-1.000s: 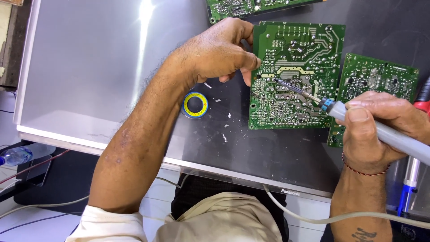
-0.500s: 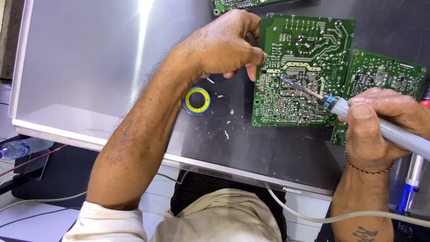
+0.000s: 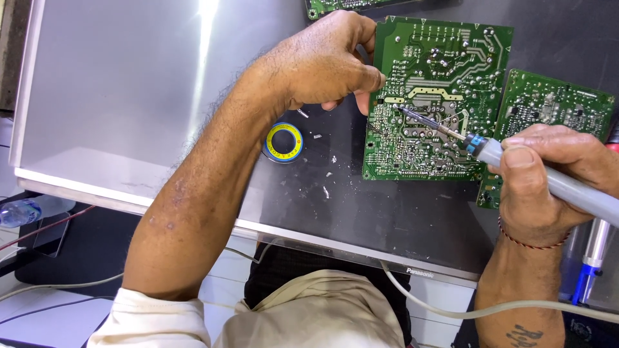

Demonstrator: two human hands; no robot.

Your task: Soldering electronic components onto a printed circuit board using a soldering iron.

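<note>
A large green circuit board [image 3: 445, 71] lies solder-side up on the back of a flat screen panel [image 3: 129, 96]. My left hand [image 3: 322, 61] pinches the board's left edge, fingers curled at the rim; a thin solder wire may be in it, too small to tell. My right hand [image 3: 548, 187] grips a grey soldering iron [image 3: 516, 164], its metal tip resting on the board's middle left near a yellow-outlined area.
A second green board [image 3: 554, 116] lies to the right, a third [image 3: 342, 6] at the top edge. A small round yellow-and-blue tin [image 3: 284, 142] sits below my left hand, among small bits of debris. A blue-and-silver tool [image 3: 590, 264] lies at the right. White cables trail below.
The view has shifted slightly, and both hands stay on the board. The iron's tip remains at about the same spot on the board.
</note>
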